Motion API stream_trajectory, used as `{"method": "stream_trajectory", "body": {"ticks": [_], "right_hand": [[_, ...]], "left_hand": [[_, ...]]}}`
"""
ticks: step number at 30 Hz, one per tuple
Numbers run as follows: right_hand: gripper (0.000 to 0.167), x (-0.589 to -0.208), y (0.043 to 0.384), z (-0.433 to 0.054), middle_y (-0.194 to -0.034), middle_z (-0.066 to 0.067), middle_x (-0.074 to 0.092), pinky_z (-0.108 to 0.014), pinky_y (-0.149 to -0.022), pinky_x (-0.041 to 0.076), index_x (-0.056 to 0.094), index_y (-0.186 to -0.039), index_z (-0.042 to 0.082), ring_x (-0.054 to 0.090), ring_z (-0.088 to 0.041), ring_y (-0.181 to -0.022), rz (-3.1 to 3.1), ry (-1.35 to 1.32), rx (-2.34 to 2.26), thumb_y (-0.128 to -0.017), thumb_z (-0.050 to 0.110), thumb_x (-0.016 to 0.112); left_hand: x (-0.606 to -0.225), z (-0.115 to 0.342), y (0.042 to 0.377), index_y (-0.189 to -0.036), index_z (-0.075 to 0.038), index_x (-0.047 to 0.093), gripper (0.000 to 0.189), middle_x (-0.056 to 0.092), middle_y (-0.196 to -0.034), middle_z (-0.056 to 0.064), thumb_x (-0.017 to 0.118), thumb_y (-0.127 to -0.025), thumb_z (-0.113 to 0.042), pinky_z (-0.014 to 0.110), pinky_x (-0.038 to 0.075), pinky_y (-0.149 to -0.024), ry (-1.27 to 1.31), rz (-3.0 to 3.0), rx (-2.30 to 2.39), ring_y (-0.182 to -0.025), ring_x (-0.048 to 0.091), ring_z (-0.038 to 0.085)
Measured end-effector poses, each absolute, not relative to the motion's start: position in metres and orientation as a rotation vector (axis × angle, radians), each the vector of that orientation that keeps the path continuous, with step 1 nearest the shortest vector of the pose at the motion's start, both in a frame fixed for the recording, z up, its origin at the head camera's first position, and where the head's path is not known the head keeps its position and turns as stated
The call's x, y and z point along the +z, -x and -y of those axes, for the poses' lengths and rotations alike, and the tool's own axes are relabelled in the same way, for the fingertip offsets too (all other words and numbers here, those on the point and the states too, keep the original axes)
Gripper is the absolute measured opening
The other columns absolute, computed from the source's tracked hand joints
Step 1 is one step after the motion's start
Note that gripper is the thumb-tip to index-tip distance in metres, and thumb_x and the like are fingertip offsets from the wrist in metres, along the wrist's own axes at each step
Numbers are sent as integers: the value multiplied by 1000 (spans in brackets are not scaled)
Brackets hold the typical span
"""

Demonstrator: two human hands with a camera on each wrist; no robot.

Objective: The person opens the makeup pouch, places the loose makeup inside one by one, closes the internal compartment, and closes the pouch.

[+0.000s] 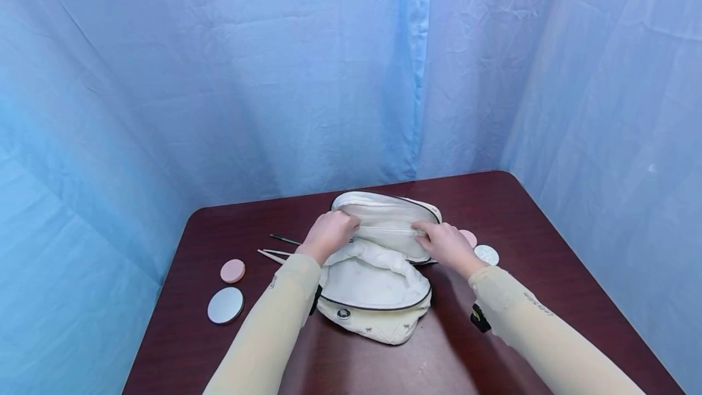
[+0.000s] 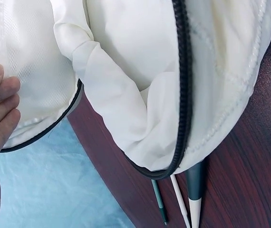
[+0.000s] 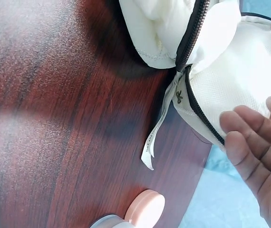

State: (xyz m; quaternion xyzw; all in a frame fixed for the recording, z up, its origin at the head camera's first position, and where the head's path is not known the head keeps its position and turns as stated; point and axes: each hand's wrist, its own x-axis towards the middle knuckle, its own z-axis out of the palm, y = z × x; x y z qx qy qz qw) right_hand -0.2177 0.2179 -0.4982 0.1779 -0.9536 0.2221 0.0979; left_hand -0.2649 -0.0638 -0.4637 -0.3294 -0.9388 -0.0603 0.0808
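A white cosmetic bag [image 1: 378, 322] with dark zipper edging lies unzipped on the table, its lid folded back. Inside the lid runs a mesh pocket [image 2: 35, 71] with a pale zipper strip. At the left end of that strip, my left hand [image 1: 333, 231] pinches the pocket's edge between thumb and fingers. My right hand [image 1: 446, 245] pinches the same strip toward its right end, its other fingers loosely bent over the mesh. The lower compartment gapes toward me, with bunched white lining along its back.
Several brush handles [image 2: 195, 194] stick out left of the bag. Further left lie a pink round compact [image 1: 233, 271] and a white round one [image 1: 225, 305]. Beyond my right hand are another pink compact [image 3: 147, 209] and a pale patterned one [image 1: 487, 255]. Blue curtains [image 1: 329, 78] surround the table.
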Motion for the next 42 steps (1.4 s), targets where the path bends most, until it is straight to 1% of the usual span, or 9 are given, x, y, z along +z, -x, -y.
{"method": "stream_trajectory", "body": {"ticks": [4, 9, 13, 21, 27, 30, 34, 37, 42], "right_hand": [[29, -498, 218, -218, -72, 1, 65, -33, -50, 43, 72, -123, 9, 48, -14, -54, 2875, -481, 620, -94, 12, 72], [27, -499, 219, -220, -68, -1, 63, -33, -44, 36, 72, -123, 13, 49, -16, -51, 2957, -372, 529, -97, 15, 67], [22, -499, 217, -221, -63, 1, 60, -35, -44, 35, 74, -118, 17, 50, -15, -51, 2971, -287, 466, -98, 18, 66], [10, -502, 216, -220, -56, 7, 46, -31, -44, 31, 75, -100, 16, 43, -13, -50, 2903, -319, 479, -100, 18, 64], [8, -504, 214, -222, -57, 8, 47, -31, -45, 32, 74, -95, 17, 44, -12, -51, 2854, -354, 464, -99, 17, 66], [8, -504, 212, -222, -57, 9, 50, -31, -45, 33, 75, -96, 17, 45, -10, -51, 2835, -364, 457, -98, 16, 68], [7, -504, 210, -222, -58, 10, 51, -32, -45, 33, 76, -98, 17, 46, -10, -52, 2820, -367, 446, -97, 16, 69], [7, -504, 210, -223, -57, 10, 49, -34, -46, 34, 75, -95, 17, 47, -11, -53, 2814, -364, 436, -98, 16, 69], [7, -505, 210, -225, -56, 10, 47, -36, -47, 34, 73, -93, 18, 48, -12, -53, 2805, -369, 434, -98, 16, 68]], "left_hand": [[-464, 65, 264, -76, -17, 68, 26, 59, -61, -4, 65, -102, -19, 31, 50, -57, 998, 2794, -178, -54, 51, 9], [-464, 67, 263, -74, -18, 63, 28, 58, -60, -4, 66, -101, -21, 32, 52, -58, 1005, 2786, -172, -55, 56, 11], [-463, 67, 264, -72, -19, 59, 30, 55, -59, -4, 66, -101, -21, 32, 50, -57, 999, 2788, -164, -54, 53, 11], [-464, 67, 264, -73, -18, 60, 29, 57, -61, -3, 66, -101, -19, 33, 47, -55, 966, 2802, -213, -53, 50, 12], [-465, 71, 261, -71, -18, 54, 32, 53, -59, -3, 66, -101, -17, 31, 41, -51, 967, 2780, -279, -51, 42, 11], [-461, 78, 258, -77, -16, 63, 24, 55, -59, -2, 67, -100, -15, 30, 40, -52, 973, 2771, -327, -52, 43, 11], [-457, 95, 254, -99, -16, 77, 9, 71, -76, 0, 68, -99, -16, 33, 51, -57, 934, 2769, -353, -61, 61, 13], [-455, 112, 252, -111, -16, 79, 16, 78, -94, 2, 69, -99, -16, 39, 59, -69, 858, 2783, -379, -77, 73, 19], [-451, 144, 250, -119, -9, 77, 23, 77, -110, 8, 69, -99, -17, 47, 60, -83, 669, 2879, -458, -96, 74, 27]]}}
